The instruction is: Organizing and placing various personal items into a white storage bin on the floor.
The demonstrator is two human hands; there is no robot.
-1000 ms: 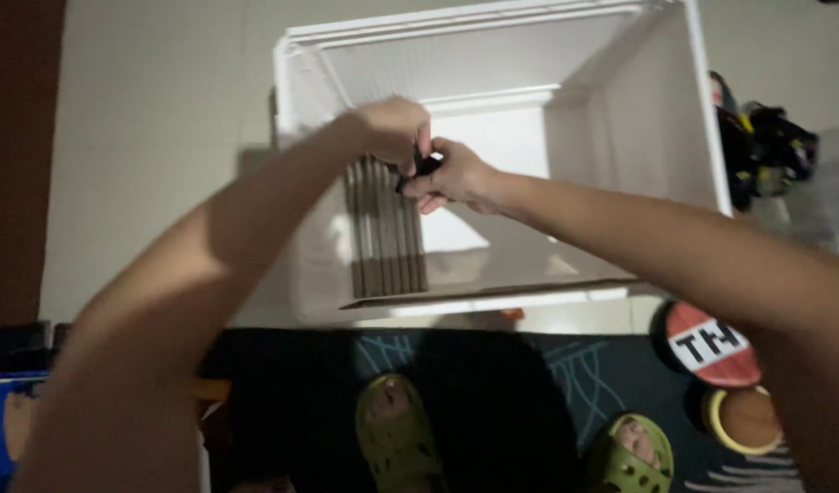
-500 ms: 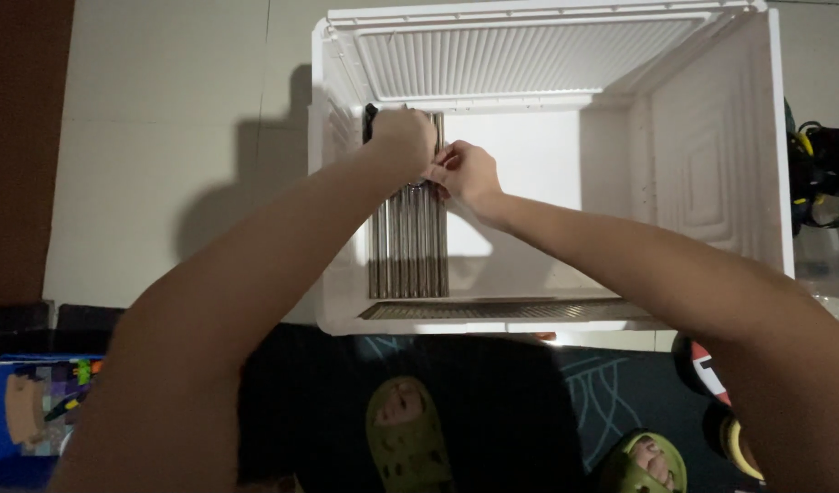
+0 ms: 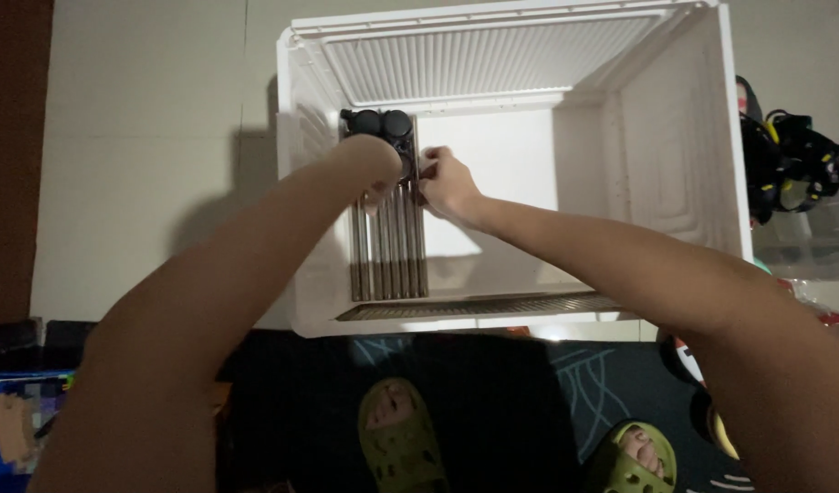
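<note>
Inside the white plastic bin [image 3: 675, 146], both hands, left hand [image 3: 375, 164] and right hand [image 3: 445, 183], pinch the row of metal rods [image 3: 389, 251], which could slip and scatter if either grip loosens.

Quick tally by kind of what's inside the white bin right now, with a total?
Metal rods, lying side by side along the left wall: 5, as far as the dim view shows
Round black caps at the rods' far end: 2
Total in the white bin: 7
</note>
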